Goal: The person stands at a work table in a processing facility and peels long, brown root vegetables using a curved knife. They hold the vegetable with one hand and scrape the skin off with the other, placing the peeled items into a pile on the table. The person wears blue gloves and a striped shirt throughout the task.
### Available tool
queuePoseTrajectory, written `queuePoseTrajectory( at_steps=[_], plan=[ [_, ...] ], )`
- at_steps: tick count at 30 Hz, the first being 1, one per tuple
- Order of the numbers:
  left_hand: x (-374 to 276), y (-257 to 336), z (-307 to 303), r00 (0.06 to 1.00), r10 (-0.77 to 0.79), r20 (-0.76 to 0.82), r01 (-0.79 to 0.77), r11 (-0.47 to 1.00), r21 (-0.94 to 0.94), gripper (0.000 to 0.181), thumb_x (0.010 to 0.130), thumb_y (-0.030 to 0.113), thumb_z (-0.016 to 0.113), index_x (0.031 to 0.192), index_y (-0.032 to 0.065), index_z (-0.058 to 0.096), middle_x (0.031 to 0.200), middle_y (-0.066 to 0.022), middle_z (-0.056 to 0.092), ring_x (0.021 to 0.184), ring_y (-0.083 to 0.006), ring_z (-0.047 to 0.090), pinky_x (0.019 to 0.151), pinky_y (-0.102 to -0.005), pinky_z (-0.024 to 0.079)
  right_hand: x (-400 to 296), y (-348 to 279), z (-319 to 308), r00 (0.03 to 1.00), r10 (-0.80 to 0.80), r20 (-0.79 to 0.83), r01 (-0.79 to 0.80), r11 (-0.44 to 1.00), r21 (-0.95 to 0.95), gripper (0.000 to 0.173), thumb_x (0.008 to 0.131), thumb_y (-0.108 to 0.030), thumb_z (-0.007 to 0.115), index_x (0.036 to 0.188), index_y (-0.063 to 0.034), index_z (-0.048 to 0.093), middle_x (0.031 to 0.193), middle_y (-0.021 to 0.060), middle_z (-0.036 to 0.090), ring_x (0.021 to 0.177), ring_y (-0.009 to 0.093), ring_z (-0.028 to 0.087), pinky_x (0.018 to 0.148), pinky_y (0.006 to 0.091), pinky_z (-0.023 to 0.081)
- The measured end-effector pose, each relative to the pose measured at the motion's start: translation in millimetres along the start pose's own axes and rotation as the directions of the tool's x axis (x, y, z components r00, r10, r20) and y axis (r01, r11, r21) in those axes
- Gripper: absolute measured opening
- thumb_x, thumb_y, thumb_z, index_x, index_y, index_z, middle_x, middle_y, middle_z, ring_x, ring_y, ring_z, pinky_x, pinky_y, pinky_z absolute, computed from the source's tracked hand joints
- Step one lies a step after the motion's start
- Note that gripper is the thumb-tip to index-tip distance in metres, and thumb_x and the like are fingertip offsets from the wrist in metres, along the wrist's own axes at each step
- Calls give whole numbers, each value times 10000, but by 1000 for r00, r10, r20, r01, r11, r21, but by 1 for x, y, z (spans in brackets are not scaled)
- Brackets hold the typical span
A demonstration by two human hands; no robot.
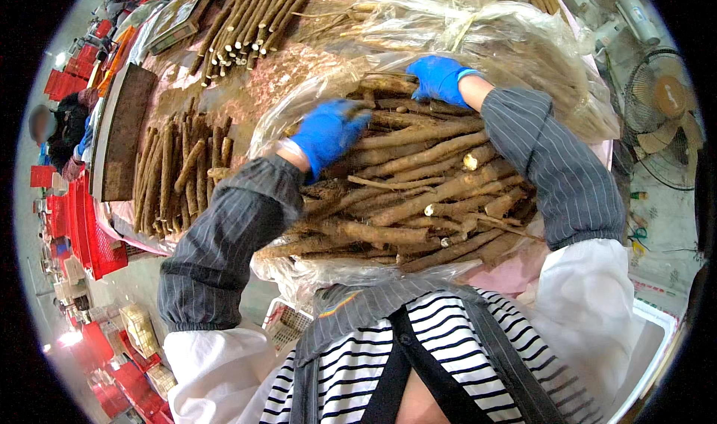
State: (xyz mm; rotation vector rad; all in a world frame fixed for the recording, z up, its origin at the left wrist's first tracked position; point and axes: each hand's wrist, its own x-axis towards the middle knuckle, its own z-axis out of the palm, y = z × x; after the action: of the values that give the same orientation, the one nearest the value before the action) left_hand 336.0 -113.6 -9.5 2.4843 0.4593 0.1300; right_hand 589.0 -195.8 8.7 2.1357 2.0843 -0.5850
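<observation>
My left hand [330,135], in a blue glove, rests over the left side of a large heap of long brown roots [425,194]; its fingers point right and look blurred, and whether they grip a root is unclear. At the far edge of the same heap, my right hand [440,81], gloved alike, reaches over the roots with its fingertips hidden among them. Clear plastic sheeting [291,107] lies around the heap. Some roots show pale cut ends. A second pile of shorter roots [179,172] lies to the left, and a neat stack of cut roots [252,26] lies at the far left.
Beyond my right hand, a large plastic bag [504,37] covers more roots. A long wooden block [123,133] and a flat box [182,18] stand along the table's left side. Red crates [95,228] and a person [70,130] are farther left. Fans [666,99] stand at right.
</observation>
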Motion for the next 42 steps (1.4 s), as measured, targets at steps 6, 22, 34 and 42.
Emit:
queuePoseTrajectory(
  at_steps=[6, 22, 34, 42],
  plan=[
    [-6, 2, -34, 986, -160, 55, 169, 918, -358, 347, 895, 216, 567, 1209, 68, 561, 1110, -82, 628, 993, -165, 581, 856, -296, 451, -58, -8, -21, 991, 1, -134, 33, 968, 248, 446, 725, -268, 733, 1108, -73, 613, 1057, 161, 631, 996, 314, 589, 874, 410, 457],
    [-67, 61, -83, 663, -469, -584, -473, 342, -812, 343, 953, 256, 478, 1232, 59, 512, 1134, -65, 600, 996, -171, 577, 855, -304, 477, -126, -57, -31, 928, 68, -367, 157, 821, 549, 451, 771, -326, 669, 1171, -132, 591, 891, 185, 641, 818, 310, 623, 755, 396, 478],
    [-89, 71, -40, 772, -516, -371, -425, 15, -905, 342, 937, 301, 504, 1179, 63, 539, 941, -17, 609, 841, -146, 553, 774, -284, 464, -203, -86, 6, 926, 287, -245, 69, 508, 858, 309, 864, -318, 618, 1066, -87, 653, 788, -2, 637, 618, 65, 494, 519, 232, 405],
    [-75, 114, 7, 853, -442, -278, -327, -37, -944, 353, 928, 183, 525, 1245, 32, 496, 1163, -76, 574, 1013, -160, 580, 873, -285, 498, -222, -129, 24, 642, 667, -378, 283, 253, 925, 328, 921, -277, 504, 1174, -79, 564, 734, -10, 530, 576, 67, 445, 508, 221, 365]
  ],
)
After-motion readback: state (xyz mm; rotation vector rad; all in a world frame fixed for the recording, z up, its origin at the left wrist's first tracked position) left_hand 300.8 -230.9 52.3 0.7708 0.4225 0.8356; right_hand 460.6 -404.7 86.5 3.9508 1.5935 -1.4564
